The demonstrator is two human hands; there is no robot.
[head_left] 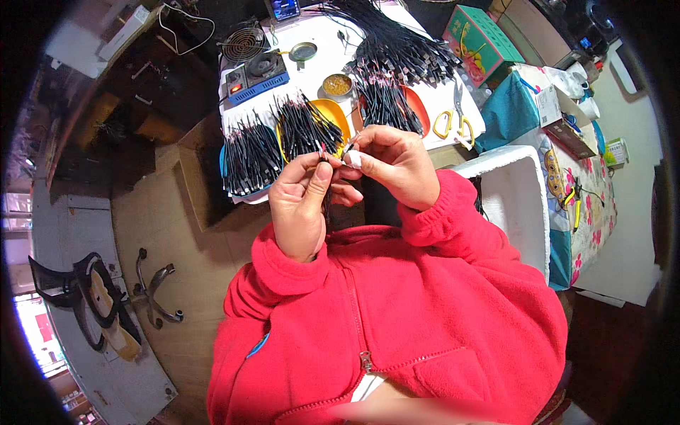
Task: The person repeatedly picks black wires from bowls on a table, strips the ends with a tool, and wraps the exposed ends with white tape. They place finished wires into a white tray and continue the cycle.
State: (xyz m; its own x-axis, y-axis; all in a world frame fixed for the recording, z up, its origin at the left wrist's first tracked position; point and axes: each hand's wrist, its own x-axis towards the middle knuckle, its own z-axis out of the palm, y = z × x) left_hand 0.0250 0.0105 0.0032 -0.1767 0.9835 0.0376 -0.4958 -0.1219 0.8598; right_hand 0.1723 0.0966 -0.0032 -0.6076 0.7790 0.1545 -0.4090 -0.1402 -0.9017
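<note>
Both of my hands meet in front of my chest, just over the near edge of the white table (pixel 315 21). My left hand (pixel 304 202) is closed around a thin black cable (pixel 326 205) whose end shows a bit of red wire. My right hand (pixel 404 163) pinches a short dark cable end close to it, and a white wrap covers its thumb tip. Whether the two ends touch is too small to tell. Behind the hands, bundles of black cables (pixel 248 156) lie in a blue, a yellow (pixel 331 109) and an orange tray (pixel 419 113).
At the table's back left stands a blue heating device (pixel 258 79); near it are a coil burner (pixel 244 44) and an amber-filled bowl (pixel 338 86). A cable heap (pixel 389 42) spreads at the back. Yellow-handled scissors (pixel 459 120) lie right, above a white foam box (pixel 520 170).
</note>
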